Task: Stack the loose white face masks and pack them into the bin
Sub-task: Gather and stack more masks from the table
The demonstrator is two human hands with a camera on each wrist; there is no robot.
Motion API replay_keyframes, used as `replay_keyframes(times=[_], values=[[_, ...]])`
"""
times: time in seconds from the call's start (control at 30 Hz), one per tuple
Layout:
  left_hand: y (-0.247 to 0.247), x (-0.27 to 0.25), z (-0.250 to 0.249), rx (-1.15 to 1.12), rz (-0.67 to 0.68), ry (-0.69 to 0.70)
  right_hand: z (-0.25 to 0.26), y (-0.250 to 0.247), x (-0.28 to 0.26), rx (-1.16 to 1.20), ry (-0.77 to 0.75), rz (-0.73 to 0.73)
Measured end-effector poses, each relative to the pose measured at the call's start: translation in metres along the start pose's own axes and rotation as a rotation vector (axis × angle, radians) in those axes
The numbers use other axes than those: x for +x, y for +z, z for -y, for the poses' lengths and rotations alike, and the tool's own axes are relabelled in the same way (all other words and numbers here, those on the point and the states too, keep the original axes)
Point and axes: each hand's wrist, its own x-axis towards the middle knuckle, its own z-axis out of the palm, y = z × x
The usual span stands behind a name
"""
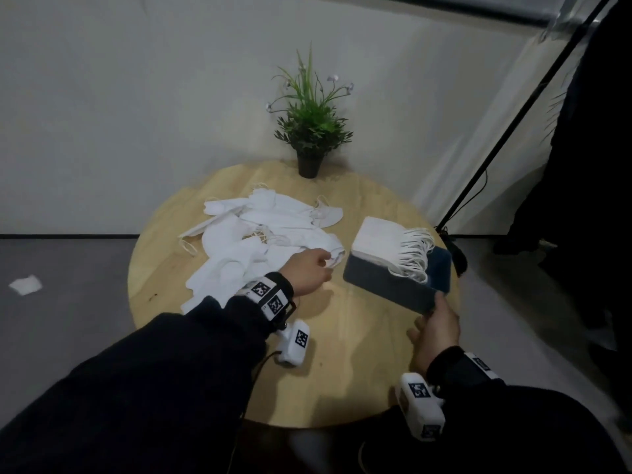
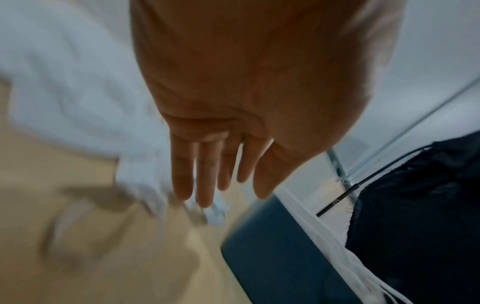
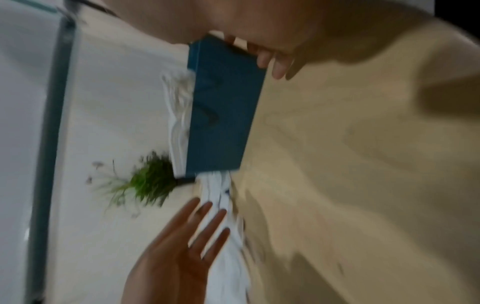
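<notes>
blue-grey felt-like walls form the bin (image 1: pixel 383 283), which sits right of centre in the head view on the round wooden table (image 1: pixel 342 378); no brand or readable writing shows on it, and the only markings anywhere are black-and-white square codes on the wrist bands (image 1: pixel 268 297). a neat stack of folded masks (image 1: pixel 376 239) stands in the bin, rising above its rim, ear loops spilling over its right side. the loose white masks (image 1: pixel 266 234) lie in a crumpled heap, straps tangled, left of the bin at mid-frame. the left hand (image 1: pixel 309 271) reaches over the heap's near edge, fingers (image 2: pixel 205 176) straight and slightly spread, holding nothing. the right hand (image 1: pixel 436 328), at lower right, grips the bin's near corner, fingers (image 3: pixel 267 56) curled over its edge. a potted plant (image 1: pixel 311 131) stands at the table's far edge.
</notes>
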Motion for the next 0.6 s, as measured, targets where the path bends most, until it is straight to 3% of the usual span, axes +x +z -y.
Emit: replay_keyframes(times=[0.1, 0.2, 0.4, 0.6], values=[[-0.046, -0.005, 0.022, 0.18, -0.103, -0.007, -0.038, 0.019, -0.02, -0.095, 0.171, 0.212], [-0.087, -0.012, 0.058, 0.305, -0.195, -0.143, -0.053, 0.046, -0.02, -0.233, 0.243, 0.446], [-0.114, -0.021, 0.105, 0.518, -0.199, -0.351, -0.04, 0.105, 0.002, -0.461, 0.14, 0.637], [-0.075, -0.01, 0.095, 0.628, -0.059, -0.305, -0.038, 0.133, 0.018, -0.845, -0.217, 0.672]])
